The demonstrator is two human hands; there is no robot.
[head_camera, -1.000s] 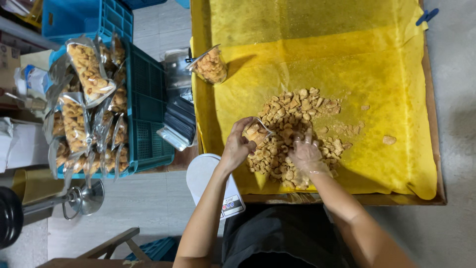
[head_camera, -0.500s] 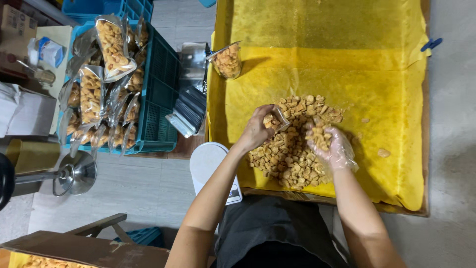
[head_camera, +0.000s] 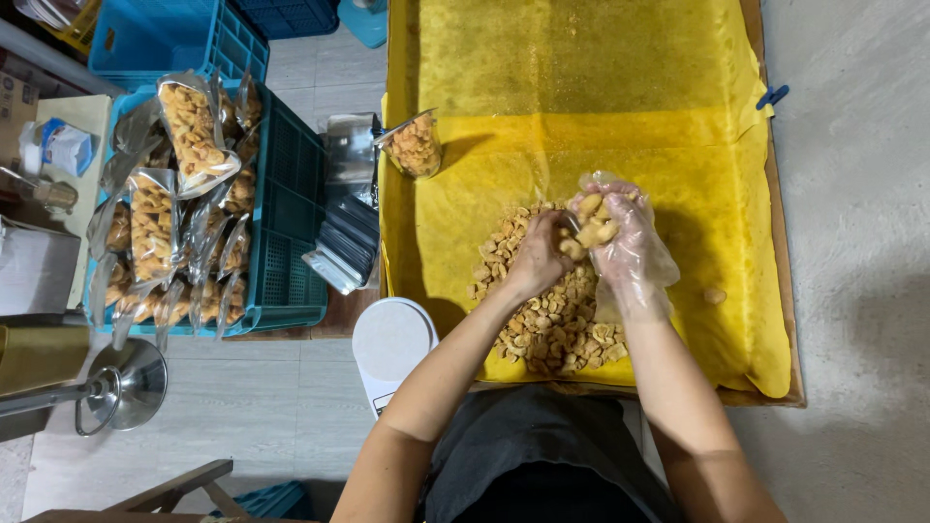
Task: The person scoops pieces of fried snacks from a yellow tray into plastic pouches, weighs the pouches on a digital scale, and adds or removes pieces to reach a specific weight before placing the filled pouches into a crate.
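Right hand (head_camera: 625, 247): inside a clear plastic bag (head_camera: 639, 261), fingers curled around a clump of fried snack pieces (head_camera: 593, 221). Closed grip. Left hand (head_camera: 538, 254): bare, touching the right at the bag mouth, fingers pinched on a few pieces and the bag edge. Both hands sit just above the loose snack pile (head_camera: 552, 310).

Counts:
- 1 loose pile, on the yellow sheet (head_camera: 581, 87), near the front edge of the wooden tray (head_camera: 780, 291).
- 1 stray piece (head_camera: 715, 295), right of the pile, apart from it.
- 1 filled bag (head_camera: 415, 145), standing near the sheet's left edge.
- 1 blue clip (head_camera: 772, 97) on the tray's right rim.
- 1 white scale (head_camera: 390, 344), just off the tray's front-left corner, under the left forearm.
- 1 stack of empty bags (head_camera: 344, 232) between tray and crate.
- 1 teal crate (head_camera: 286, 223) on the left holding packed bags (head_camera: 189, 136); roughly a dozen, exact count unclear because they overlap.

Room: far half of the sheet is bare. Right of the pile there is open sheet up to the rim. Left side is tight: scale, bag stack and crate sit close together.
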